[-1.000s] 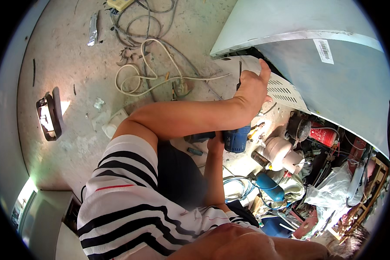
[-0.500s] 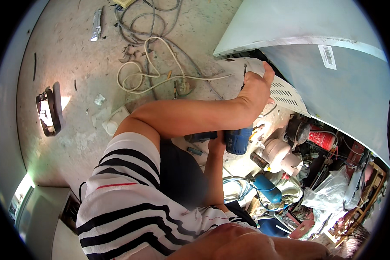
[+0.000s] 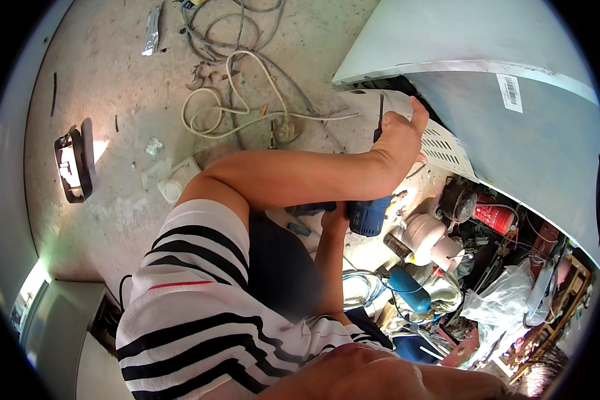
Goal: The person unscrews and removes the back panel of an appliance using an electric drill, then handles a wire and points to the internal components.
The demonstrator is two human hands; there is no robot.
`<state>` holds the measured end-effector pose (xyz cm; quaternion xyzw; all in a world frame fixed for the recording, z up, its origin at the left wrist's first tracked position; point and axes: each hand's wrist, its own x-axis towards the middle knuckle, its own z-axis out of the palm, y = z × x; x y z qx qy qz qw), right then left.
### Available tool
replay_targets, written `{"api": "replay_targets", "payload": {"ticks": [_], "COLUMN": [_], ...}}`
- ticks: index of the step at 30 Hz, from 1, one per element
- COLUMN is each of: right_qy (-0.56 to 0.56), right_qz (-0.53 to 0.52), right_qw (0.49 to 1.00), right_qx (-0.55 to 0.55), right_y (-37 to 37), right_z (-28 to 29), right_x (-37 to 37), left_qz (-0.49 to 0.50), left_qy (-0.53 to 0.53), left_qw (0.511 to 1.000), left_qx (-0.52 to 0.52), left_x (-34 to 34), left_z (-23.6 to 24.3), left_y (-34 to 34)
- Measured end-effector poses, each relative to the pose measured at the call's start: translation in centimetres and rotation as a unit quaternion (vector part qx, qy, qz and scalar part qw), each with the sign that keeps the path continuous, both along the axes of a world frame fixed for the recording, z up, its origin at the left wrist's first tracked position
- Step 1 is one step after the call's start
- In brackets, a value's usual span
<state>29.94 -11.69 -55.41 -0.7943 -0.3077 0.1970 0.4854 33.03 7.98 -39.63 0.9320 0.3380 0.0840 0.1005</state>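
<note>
Work appears unfinished, its remaining share indeterminable: the right hand (image 3: 335, 219) wraps around the blue drill (image 3: 369, 217) near the slotted panel (image 3: 441, 148), the left hand (image 3: 399, 141), one finger extended but its hold obscured, overlaps that panel in view, and a dark gap (image 3: 403, 84) shows beside the grey cabinet (image 3: 463, 100).

white short-sleeved shirt (image 3: 170, 303), black stripes (image 3: 193, 231), thin red line (image 3: 180, 285), dark legwear (image 3: 280, 267)

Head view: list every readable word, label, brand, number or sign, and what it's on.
None is clear enough to quote.
White barcode label on the blue-grey appliance panel: print too small.
Red cylinder: pale lettering, too blurred.
Blue power drill: small pale markings, too faint.
</note>
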Motion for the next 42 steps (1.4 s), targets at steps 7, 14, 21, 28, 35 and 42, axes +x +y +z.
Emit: {"api": "replay_targets", "payload": {"ticks": [7,14,21,28,35,42], "right_qy": [-0.05,-0.033,0.169,0.222,0.145,0.129], "right_qz": [0.036,0.02,-0.085,-0.032,-0.081,-0.048], "right_qw": [0.998,0.998,0.981,0.971,0.984,0.989], "right_qx": [0.014,-0.042,-0.035,0.076,0.06,0.048], "right_y": [1.6,-0.6,-0.3,2.4,3.1,1.9], "right_z": [2.1,0.1,-2.6,2.9,2.9,0.5], "right_x": [-0.2,0.3,-0.9,-2.1,-3.1,-2.2], "left_qz": [-0.005,-0.01,-0.026,-0.029,-0.02,-0.019], "left_qy": [-0.007,-0.059,-0.023,0.018,0.034,-0.013], "left_qw": [1.0,0.997,0.999,0.998,0.996,0.988], "left_qx": [0.011,-0.039,-0.02,0.056,0.075,0.152], "left_x": [-0.2,0.4,-0.1,0.3,-0.1,0.1], "left_z": [0.1,0.1,0.7,0.0,0.1,-0.3], "left_y": [0.1,-0.2,-0.1,-0.8,-0.6,-0.8]}}
